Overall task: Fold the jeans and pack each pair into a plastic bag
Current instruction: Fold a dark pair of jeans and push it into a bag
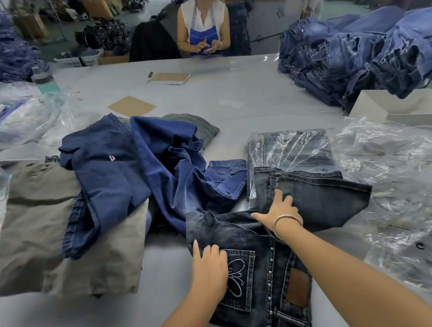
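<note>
A dark washed pair of jeans (257,284) with an embroidered back pocket and a brown patch lies at the table's near edge, its legs (320,197) folded over toward the right. My left hand (210,270) rests flat on the seat by the pocket. My right hand (280,211), with bangles on the wrist, presses with spread fingers on the legs' fold. Behind it lies a bagged pair of jeans (290,151) in clear plastic.
A heap of blue jeans (134,168) and grey-olive garments (39,224) covers the left. Plastic bags (398,177) pile at the right, more at the left (17,117). Stacked jeans (355,53) sit far right; a notebook (169,78), cardboard (131,105) and a seated person (204,27) beyond.
</note>
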A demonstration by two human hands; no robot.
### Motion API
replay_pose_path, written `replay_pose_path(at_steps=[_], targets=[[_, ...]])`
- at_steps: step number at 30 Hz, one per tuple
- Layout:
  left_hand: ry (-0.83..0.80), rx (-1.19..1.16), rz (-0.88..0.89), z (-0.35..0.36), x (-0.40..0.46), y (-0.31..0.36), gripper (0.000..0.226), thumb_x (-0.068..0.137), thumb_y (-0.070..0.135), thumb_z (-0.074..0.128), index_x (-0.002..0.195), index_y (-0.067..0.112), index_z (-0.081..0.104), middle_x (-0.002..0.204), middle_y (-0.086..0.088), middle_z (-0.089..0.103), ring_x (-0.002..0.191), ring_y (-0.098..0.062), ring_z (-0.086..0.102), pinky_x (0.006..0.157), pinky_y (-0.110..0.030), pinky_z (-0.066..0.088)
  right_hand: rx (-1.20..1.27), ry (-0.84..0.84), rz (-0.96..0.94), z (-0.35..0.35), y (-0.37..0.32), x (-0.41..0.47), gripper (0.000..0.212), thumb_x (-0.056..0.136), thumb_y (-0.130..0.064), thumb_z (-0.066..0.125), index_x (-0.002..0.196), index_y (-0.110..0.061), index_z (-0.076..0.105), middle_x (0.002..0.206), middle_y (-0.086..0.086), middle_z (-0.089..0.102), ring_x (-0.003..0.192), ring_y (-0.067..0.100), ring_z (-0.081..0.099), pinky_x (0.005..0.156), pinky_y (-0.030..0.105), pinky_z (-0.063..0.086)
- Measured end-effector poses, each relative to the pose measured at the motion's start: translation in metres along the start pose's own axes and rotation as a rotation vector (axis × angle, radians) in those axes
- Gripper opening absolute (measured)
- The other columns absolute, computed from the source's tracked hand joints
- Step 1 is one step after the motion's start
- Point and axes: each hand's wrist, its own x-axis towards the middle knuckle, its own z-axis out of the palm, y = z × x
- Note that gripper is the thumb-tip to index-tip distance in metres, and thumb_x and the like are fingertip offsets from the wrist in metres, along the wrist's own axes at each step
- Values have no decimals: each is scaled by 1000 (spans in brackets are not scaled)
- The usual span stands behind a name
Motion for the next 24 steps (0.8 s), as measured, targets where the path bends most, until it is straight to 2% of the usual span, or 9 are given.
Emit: replay_pose_path(at_steps=[3, 6, 9, 13, 16, 18, 21, 23, 24], targets=[[25, -195, 69, 7, -7, 24, 61, 89, 27, 50, 142, 13, 26, 157, -10, 12, 146, -29, 4, 115, -58, -2, -34, -26, 6, 3, -10, 9, 119, 70, -74, 59, 148, -28, -17, 149, 14, 14, 118, 39, 49, 86, 49, 51], [-128, -235, 320, 15, -11, 53, 74, 94, 44, 49, 150, 29, 4, 159, -4, -17, 146, -28, -19, 106, -70, -13, -79, -4, 20, 8, -11, 13, 127, 70, -70, 64, 144, -25, -29, 147, 14, 15, 110, 37, 55, 80, 46, 54], [-173, -121, 415, 27, -9, 64, 65, 102, 34, 40, 151, 34, -2, 158, -6, -22, 143, -35, -23, 94, -74, -22, -152, 67, -15, 14, -5, 17, 117, 81, -52, 64, 145, -19, -28, 144, 15, 21, 94, 30, 61, 67, 38, 54], [-197, -55, 392, 32, -1, 64, 72, 101, 32, 43, 150, 36, -9, 157, -4, -26, 143, -34, -25, 99, -76, -15, -152, 82, -57, 14, 8, 24, 97, 90, -33, 58, 149, -18, -18, 141, 15, 29, 89, 26, 60, 62, 34, 44], [-215, -60, 387, 34, 2, 65, 80, 97, 37, 49, 150, 37, -12, 156, -4, -28, 143, -34, -25, 99, -77, -13, -47, 49, -86, 7, 19, 29, 88, 90, -21, 54, 151, -24, -10, 138, 12, 41, 96, 30, 60, 66, 34, 41], [-201, -61, 388, 37, 3, 64, 90, 91, 44, 56, 148, 38, -13, 156, -4, -28, 143, -35, -25, 97, -78, -13, 134, 24, -82, -2, 30, 29, 88, 86, -14, 57, 150, -25, -2, 121, 15, 57, 87, 30, 60, 66, 31, 42], [-158, -59, 395, 38, 4, 64, 98, 85, 55, 60, 149, 35, -10, 157, -7, -27, 142, -36, -24, 96, -79, -13, 483, 81, -85, -12, 60, 22, 79, 81, -3, 59, 146, -21, 20, 100, 12, 61, 71, 21, 55, 57, 28, 41], [-122, -88, 421, 28, 1, 60, 92, 78, 64, 60, 151, 37, 11, 161, -11, -6, 147, -34, -7, 100, -78, -1, 645, 145, -74, -15, 87, 10, 64, 80, 3, 59, 136, -16, 36, 101, 10, 61, 71, 16, 54, 57, 27, 42], [-2, -65, 424, 25, -2, 57, 84, 68, 72, 63, 142, 42, 37, 158, -9, 22, 146, -28, 17, 102, -75, 18, 729, 169, -48, -14, 102, 4, 58, 80, 5, 58, 132, -14, 41, 102, 8, 61, 73, 16, 54, 60, 28, 44]])
